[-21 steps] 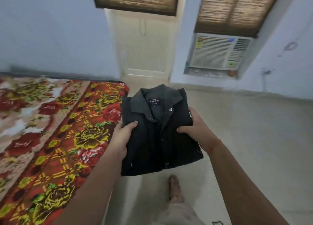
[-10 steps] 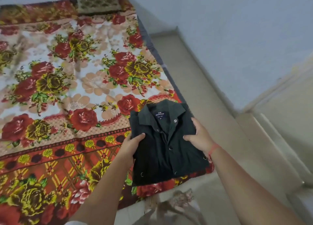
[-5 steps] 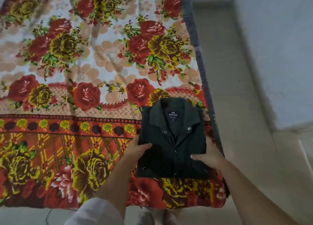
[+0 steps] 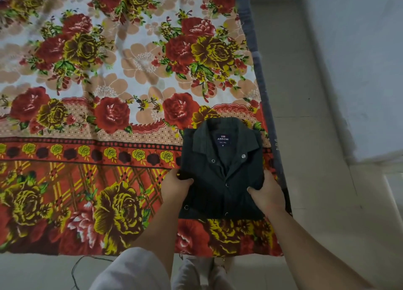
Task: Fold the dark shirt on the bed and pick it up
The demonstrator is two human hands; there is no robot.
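Bedroom in a home. Bed spread with a floral sheet: red and yellow roses on cream, with an orange border at the near edge. Grey mattress edge shows on the right. Pale tiled floor runs alongside to a plain bluish-white wall. Thin dark cord lies on the floor.

Matt cloth shirt (shiny metal snaps)

1. I see a bed filling most of my view, covered by a floral blanket in red, yellow and cream.
2. A dark grey mattress edge shows along its right side.
3. Right of it a pale floor meets a pale blue-grey wall.
4. A thin dark cord lies on the floor below the blanket's near edge.
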